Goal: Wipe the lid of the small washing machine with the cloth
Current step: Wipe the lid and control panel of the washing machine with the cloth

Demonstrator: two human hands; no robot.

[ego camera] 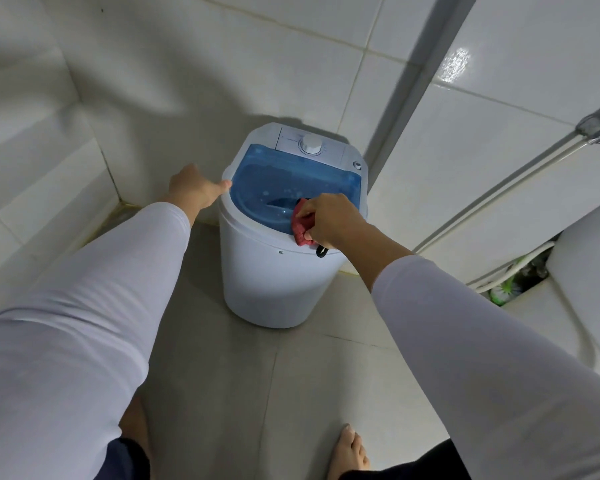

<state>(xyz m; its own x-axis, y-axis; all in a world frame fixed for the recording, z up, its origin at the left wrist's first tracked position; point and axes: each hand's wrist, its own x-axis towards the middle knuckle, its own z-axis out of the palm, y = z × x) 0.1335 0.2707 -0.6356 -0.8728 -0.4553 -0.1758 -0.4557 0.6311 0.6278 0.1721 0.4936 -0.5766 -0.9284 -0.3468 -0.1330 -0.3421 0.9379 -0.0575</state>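
Now the right hand [329,220] grips the red cloth [302,225] at the blue lid [291,183]'s near edge, while the left hand [196,188] rests relaxed on the washing machine [267,282]'s left rim, with a wall pipe [499,188] at right.

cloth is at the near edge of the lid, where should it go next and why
Probably sweep the red cloth away from the body, across the blue lid toward the white dial. The right hand grips it bunched at the near rim, so most of the lid lies beyond it, with pale spots near the middle. The left hand touches the rim.
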